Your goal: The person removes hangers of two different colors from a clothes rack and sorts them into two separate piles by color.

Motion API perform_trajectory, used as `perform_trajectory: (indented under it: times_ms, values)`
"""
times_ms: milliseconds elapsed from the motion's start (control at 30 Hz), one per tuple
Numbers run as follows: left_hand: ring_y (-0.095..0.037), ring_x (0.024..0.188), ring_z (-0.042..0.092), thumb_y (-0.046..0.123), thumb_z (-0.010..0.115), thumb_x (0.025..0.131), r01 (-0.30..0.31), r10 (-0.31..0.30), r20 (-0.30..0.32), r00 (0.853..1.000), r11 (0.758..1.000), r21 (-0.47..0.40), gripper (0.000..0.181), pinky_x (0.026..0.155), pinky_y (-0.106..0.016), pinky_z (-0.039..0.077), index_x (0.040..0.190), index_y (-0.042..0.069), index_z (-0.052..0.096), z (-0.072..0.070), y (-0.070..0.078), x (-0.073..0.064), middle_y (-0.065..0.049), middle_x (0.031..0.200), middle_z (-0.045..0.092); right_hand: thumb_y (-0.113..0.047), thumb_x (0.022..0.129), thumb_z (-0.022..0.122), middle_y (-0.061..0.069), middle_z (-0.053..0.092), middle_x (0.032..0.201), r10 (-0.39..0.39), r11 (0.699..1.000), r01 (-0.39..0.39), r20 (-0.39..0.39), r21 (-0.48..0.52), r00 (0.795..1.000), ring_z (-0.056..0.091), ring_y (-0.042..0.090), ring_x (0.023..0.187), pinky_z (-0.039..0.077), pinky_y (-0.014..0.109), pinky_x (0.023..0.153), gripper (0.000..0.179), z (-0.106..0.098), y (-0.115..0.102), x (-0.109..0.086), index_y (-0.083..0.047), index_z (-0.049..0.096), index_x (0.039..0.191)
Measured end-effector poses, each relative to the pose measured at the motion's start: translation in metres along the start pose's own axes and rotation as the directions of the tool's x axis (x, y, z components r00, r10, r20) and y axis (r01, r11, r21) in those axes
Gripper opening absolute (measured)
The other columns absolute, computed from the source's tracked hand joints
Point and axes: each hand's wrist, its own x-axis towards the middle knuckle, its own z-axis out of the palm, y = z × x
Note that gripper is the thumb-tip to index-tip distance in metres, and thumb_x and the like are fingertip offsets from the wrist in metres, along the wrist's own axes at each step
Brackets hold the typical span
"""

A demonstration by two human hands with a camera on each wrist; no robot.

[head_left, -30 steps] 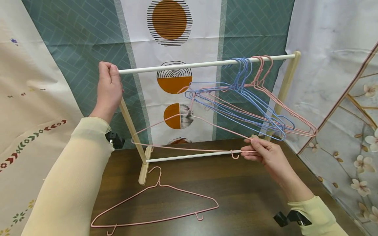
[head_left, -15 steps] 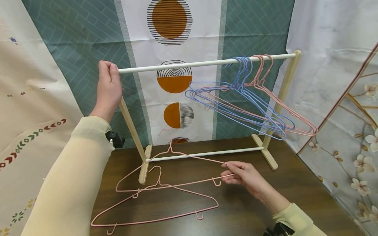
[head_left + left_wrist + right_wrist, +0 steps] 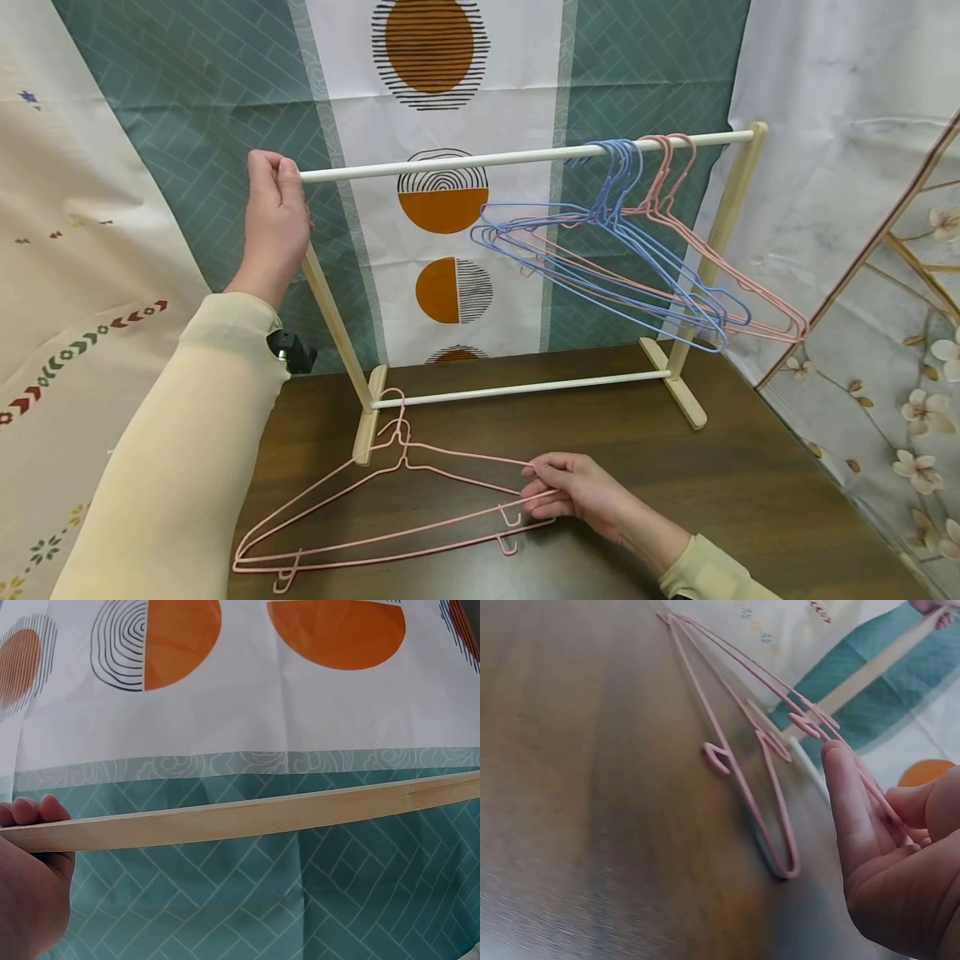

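My left hand (image 3: 273, 221) grips the upper left corner of a clothes rack, at the left end of its white top rail (image 3: 435, 167). In the left wrist view the fingers curl round the wooden post (image 3: 247, 819). Low at the front, my right hand (image 3: 577, 492) pinches a pink clothes hanger (image 3: 465, 454) by its right end, thumb against the wire. This hanger overlaps a second pink hanger (image 3: 405, 556) that lies on the table, its hook pointing to the rack. The right wrist view shows the held hanger's right end raised above the lying one, their left ends close together.
Several blue hangers (image 3: 603, 212) and a few pink hangers (image 3: 651, 207) hang at the right of the top rail. A white lower bar (image 3: 525, 389) joins the rack's wooden feet (image 3: 672, 383). Patterned cloths surround the brown table (image 3: 750, 508).
My right hand has brought the pink hanger down and left from in front of the rack to over the lying hanger. My left hand stays on the rack corner.
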Motion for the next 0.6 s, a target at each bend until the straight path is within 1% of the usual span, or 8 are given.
perform_trajectory:
  times_ms: [133,233,333,400,433,500,533,600]
  values:
    - [-0.018,0.077,0.045,0.052,0.027,0.119,0.008,-0.008,0.001,1.0,1.0,0.007,0.027,0.076,-0.031,0.042,0.131,0.03,0.035,0.0,-0.001,0.0,0.0,0.096,0.041,-0.016,0.119,0.052,0.017,0.078,0.108,0.031,0.999,-0.031,0.004,0.012,1.0,0.081,0.021,0.093,0.065,0.034,0.084,0.041,0.005,0.008,-0.001,0.019,0.054,0.142]
    - [-0.018,0.077,0.046,0.052,0.026,0.119,0.011,-0.011,0.002,1.0,1.0,0.011,0.028,0.076,-0.031,0.042,0.132,0.029,0.035,0.0,-0.001,0.0,0.0,0.095,0.041,-0.013,0.119,0.052,0.018,0.077,0.107,0.037,0.999,-0.036,-0.005,0.013,0.999,0.081,0.021,0.092,0.065,0.034,0.083,0.041,0.006,0.014,-0.001,0.02,0.053,0.143]
    - [-0.018,0.077,0.046,0.052,0.027,0.119,0.012,-0.012,0.0,1.0,1.0,0.009,0.028,0.077,-0.032,0.042,0.131,0.028,0.036,0.001,-0.002,0.0,0.0,0.096,0.042,-0.01,0.117,0.054,0.016,0.076,0.1,0.012,0.998,-0.014,-0.026,-0.066,1.0,0.08,0.019,0.083,0.065,0.031,0.075,0.038,0.007,0.017,-0.002,0.02,0.056,0.141]
    - [-0.018,0.076,0.047,0.052,0.027,0.119,0.008,-0.008,-0.005,1.0,1.0,0.009,0.029,0.077,-0.032,0.043,0.131,0.028,0.036,0.001,-0.002,0.0,-0.001,0.095,0.042,-0.009,0.116,0.056,0.013,0.074,0.094,-0.02,0.984,0.012,-0.04,-0.176,0.999,0.077,0.016,0.073,0.064,0.028,0.067,0.034,0.007,0.017,-0.002,0.017,0.062,0.137]
    - [-0.018,0.077,0.048,0.052,0.027,0.119,0.007,-0.007,-0.007,1.0,1.0,0.009,0.029,0.077,-0.032,0.043,0.131,0.028,0.036,0.001,-0.002,0.001,-0.001,0.096,0.042,-0.009,0.115,0.058,0.011,0.072,0.089,-0.04,0.967,0.026,-0.049,-0.253,0.998,0.074,0.014,0.067,0.061,0.027,0.061,0.031,0.007,0.017,-0.002,0.014,0.066,0.135]
    - [-0.019,0.077,0.048,0.052,0.027,0.119,0.004,-0.004,-0.011,1.0,1.0,0.009,0.029,0.077,-0.032,0.043,0.131,0.027,0.036,0.001,-0.002,0.001,-0.001,0.096,0.042,-0.012,0.113,0.063,0.007,0.067,0.077,-0.087,0.904,0.056,-0.054,-0.424,0.995,0.065,0.012,0.056,0.055,0.025,0.052,0.026,0.006,0.016,-0.002,0.006,0.074,0.129]
    - [-0.019,0.077,0.048,0.052,0.027,0.119,0.003,-0.003,-0.011,1.0,1.0,0.007,0.029,0.078,-0.032,0.043,0.131,0.027,0.036,0.001,-0.001,0.001,-0.001,0.096,0.042,-0.014,0.112,0.066,0.005,0.065,0.074,-0.107,0.862,0.064,-0.056,-0.504,0.993,0.061,0.011,0.053,0.052,0.025,0.048,0.023,0.005,0.015,-0.002,0.001,0.077,0.126]
    - [-0.018,0.078,0.048,0.053,0.027,0.119,0.003,-0.003,-0.013,1.0,1.0,0.003,0.029,0.079,-0.033,0.043,0.131,0.028,0.036,0.001,-0.001,0.001,0.0,0.097,0.042,-0.018,0.111,0.07,0.001,0.064,0.076,-0.146,0.759,0.081,-0.048,-0.646,0.988,0.055,0.01,0.05,0.047,0.025,0.046,0.019,0.004,0.016,-0.001,-0.007,0.081,0.12]
